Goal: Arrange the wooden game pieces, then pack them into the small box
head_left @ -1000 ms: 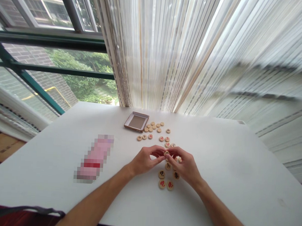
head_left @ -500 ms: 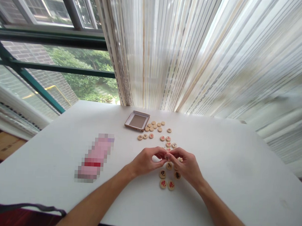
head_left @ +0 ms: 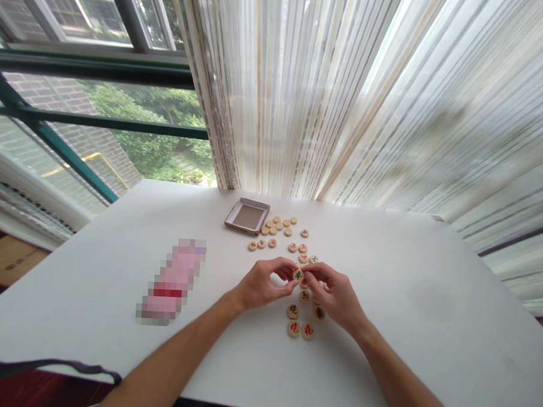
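Between the fingertips of both hands is a round Chinese chess piece point(head_left: 298, 276) with a black character facing me. My left hand point(head_left: 268, 284) pinches it from the left, and my right hand point(head_left: 335, 290) grips its right edge. Just below lie a black-marked piece point(head_left: 304, 296) and another black one point(head_left: 292, 311), with a dark piece point(head_left: 319, 313) beside my right wrist. Closest to me, two red-marked pieces point(head_left: 293, 329) sit side by side. Some pieces are partly hidden under my right hand.
An open shallow box point(head_left: 229, 223) stands at the back of the white table point(head_left: 427, 354). Blank-faced pieces point(head_left: 279, 226) cluster beside it, with a row of marked pieces point(head_left: 261, 244) in front. A pixelated pink object point(head_left: 176, 280) lies to the left. Curtains point(head_left: 280, 108) hang behind.
The held chess piece has been turned so its black character now shows plainly. Both hands stay in nearly the same place, the fingers slightly shifted around it.
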Available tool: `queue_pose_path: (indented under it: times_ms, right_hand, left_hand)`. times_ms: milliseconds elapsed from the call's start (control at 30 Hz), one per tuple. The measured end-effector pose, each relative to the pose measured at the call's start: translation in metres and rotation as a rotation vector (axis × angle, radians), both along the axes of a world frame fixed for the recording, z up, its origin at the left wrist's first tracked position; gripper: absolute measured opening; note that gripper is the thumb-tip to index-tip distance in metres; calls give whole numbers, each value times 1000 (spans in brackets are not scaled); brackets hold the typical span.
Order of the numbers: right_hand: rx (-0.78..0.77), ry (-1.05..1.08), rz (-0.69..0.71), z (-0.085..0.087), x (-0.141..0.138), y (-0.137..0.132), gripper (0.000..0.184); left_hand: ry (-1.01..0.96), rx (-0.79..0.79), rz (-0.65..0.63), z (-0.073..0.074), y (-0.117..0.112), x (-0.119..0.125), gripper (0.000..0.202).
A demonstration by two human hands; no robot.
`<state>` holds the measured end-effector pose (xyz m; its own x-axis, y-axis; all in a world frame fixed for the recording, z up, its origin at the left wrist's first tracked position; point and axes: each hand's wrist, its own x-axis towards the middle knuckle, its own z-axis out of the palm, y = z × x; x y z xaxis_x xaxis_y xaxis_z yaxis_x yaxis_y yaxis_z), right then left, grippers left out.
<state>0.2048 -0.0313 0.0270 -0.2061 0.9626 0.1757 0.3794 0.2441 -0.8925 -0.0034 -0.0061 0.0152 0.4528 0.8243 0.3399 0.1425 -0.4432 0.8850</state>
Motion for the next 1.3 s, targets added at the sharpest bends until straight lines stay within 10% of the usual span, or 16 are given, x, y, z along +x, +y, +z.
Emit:
queue_pose_path:
  times_ms: [1033, 1300]
  right_hand:
    - [342, -142, 55, -3, -5, -1, 19]
    - [309, -148, -265, 2, 25, 17, 22]
  left_hand:
    - [-194, -391, -5, -3, 6, 3, 37]
    - [-193, -352, 194, -4, 19, -7, 34]
